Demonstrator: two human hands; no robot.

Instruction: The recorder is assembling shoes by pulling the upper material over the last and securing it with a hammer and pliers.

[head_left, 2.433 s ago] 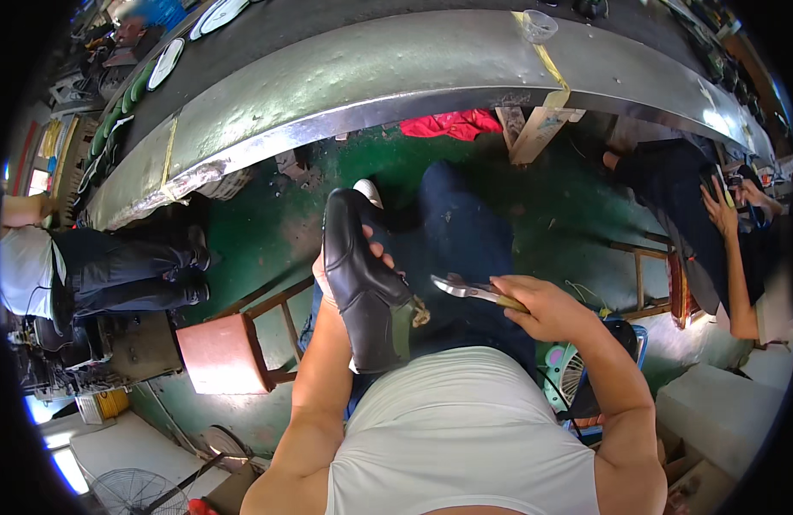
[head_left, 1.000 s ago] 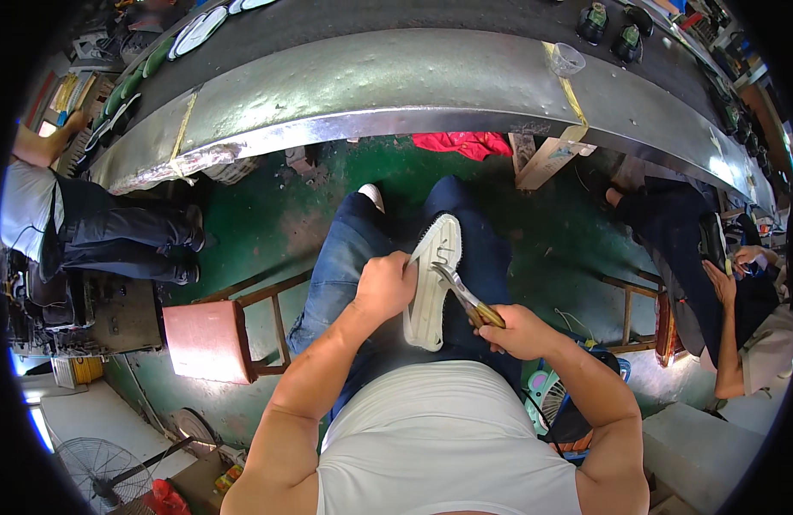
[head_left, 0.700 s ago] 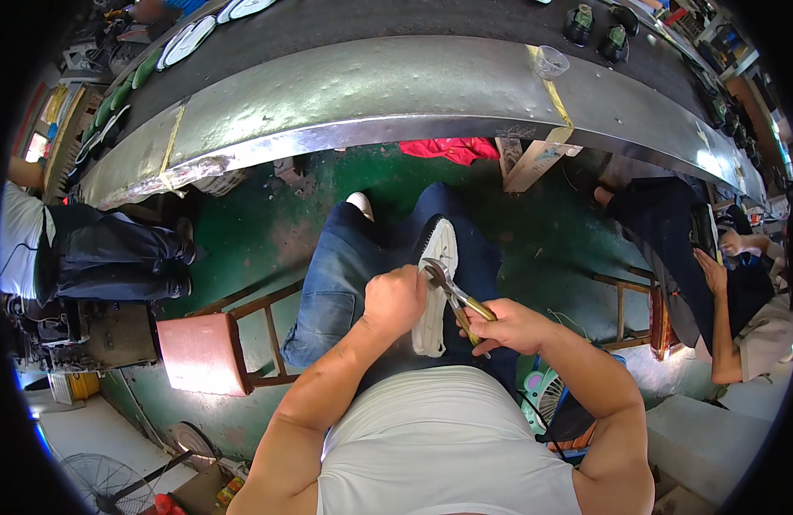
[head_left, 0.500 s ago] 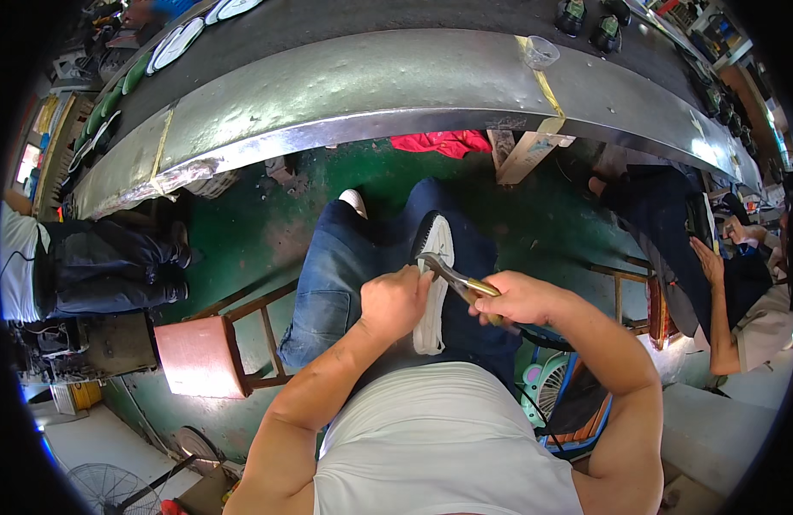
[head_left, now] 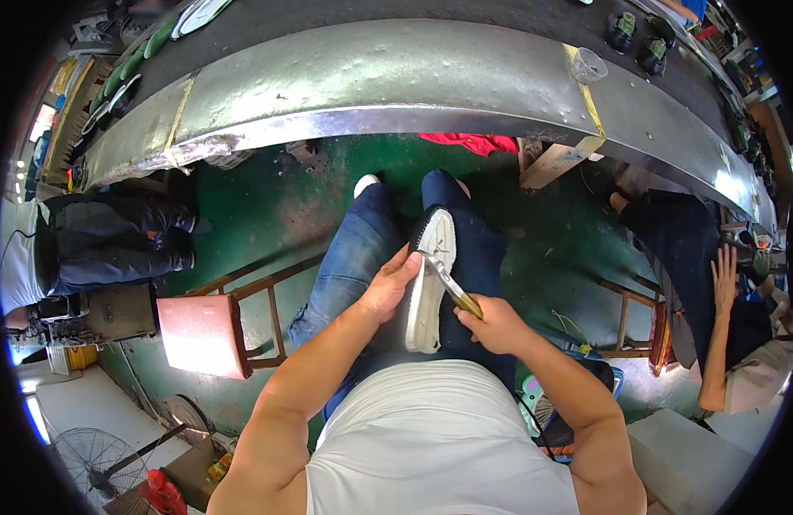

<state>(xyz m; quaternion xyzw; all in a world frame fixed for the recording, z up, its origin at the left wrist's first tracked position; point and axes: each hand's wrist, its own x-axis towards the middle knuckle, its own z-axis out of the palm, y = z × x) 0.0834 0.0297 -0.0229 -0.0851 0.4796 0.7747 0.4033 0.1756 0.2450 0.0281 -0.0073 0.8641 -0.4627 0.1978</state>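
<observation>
A shoe [head_left: 426, 322] lies upside down along my right thigh, its white underside facing up and a dark edge showing near the toe. My left hand [head_left: 391, 285] grips the shoe's left side, thumb on the edge and fingers partly hidden beneath. In my right hand [head_left: 497, 326] are pincers [head_left: 450, 287] with a metal head and brass-coloured handles. The pincers' head rests at the left edge of the underside, close to my left thumb. Whether the jaws bite on anything there is too small to tell.
Ahead runs a long bench [head_left: 370, 69] with a metal edge, bearing a clear plastic cup [head_left: 589, 65] and black shoes [head_left: 620, 33]. A stool [head_left: 205, 336] stands left, a green fan [head_left: 534, 396] at lower right. Other people sit at right [head_left: 671, 232] and stand at left [head_left: 96, 249].
My left hand has loosened from a tight fist and now lies along the shoe's side. My right hand has turned, drawing the pincers' handles together. The view has shifted slightly.
</observation>
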